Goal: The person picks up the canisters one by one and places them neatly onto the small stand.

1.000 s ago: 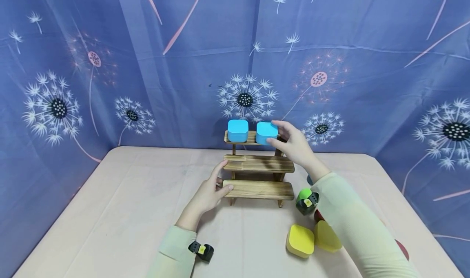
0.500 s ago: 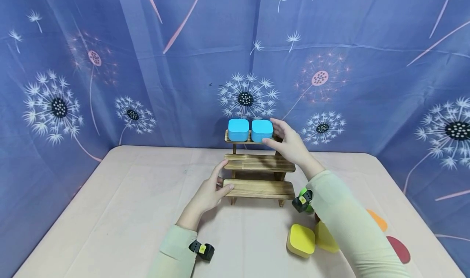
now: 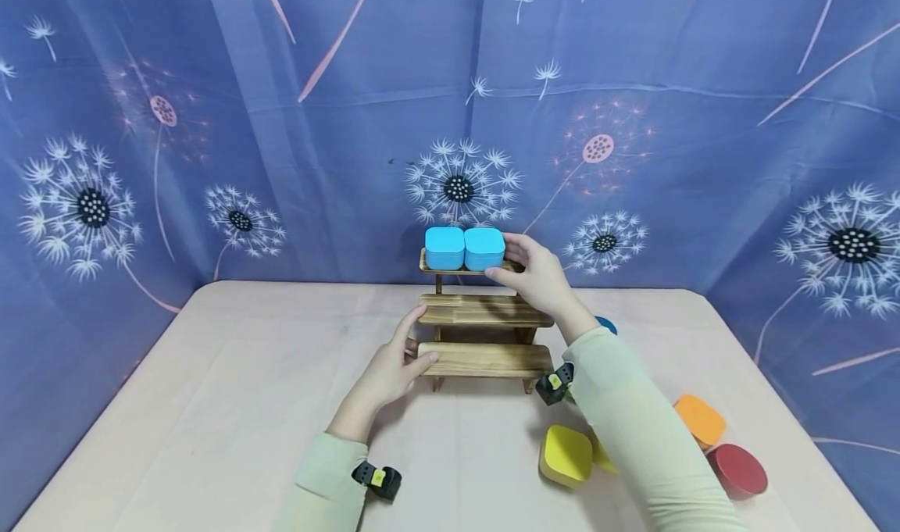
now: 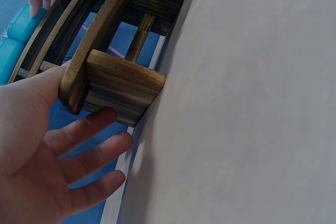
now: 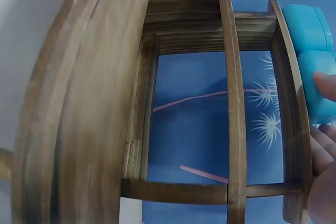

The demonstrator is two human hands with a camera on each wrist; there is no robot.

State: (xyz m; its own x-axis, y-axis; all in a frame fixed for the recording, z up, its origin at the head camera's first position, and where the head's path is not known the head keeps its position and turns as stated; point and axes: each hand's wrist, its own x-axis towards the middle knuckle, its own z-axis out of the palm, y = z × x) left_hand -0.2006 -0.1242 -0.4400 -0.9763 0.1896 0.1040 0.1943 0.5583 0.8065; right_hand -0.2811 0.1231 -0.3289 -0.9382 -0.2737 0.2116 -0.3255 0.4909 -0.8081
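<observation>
A wooden three-step display stand (image 3: 485,360) stands on the table. Two light-blue rounded boxes sit side by side on its top step, the left box (image 3: 444,248) and the right box (image 3: 483,249) touching. My right hand (image 3: 537,278) pinches the right box, thumb at its front and fingers at its right side. At the stand's left end, my left hand (image 3: 387,372) holds on, thumb over the bottom step and index finger at the middle step. In the left wrist view, the other left fingers (image 4: 100,153) spread loosely beside the wooden side panel (image 4: 126,80).
Right of the stand lie a yellow block (image 3: 566,455), a second yellow piece partly behind the right sleeve, an orange block (image 3: 701,419), a red round piece (image 3: 738,471) and a dark-blue piece (image 3: 606,325). A blue dandelion-print curtain (image 3: 337,165) hangs behind the table.
The right hand has slid the right blue box leftward along the top step until it meets the left one. The left hand stays at the stand's end.
</observation>
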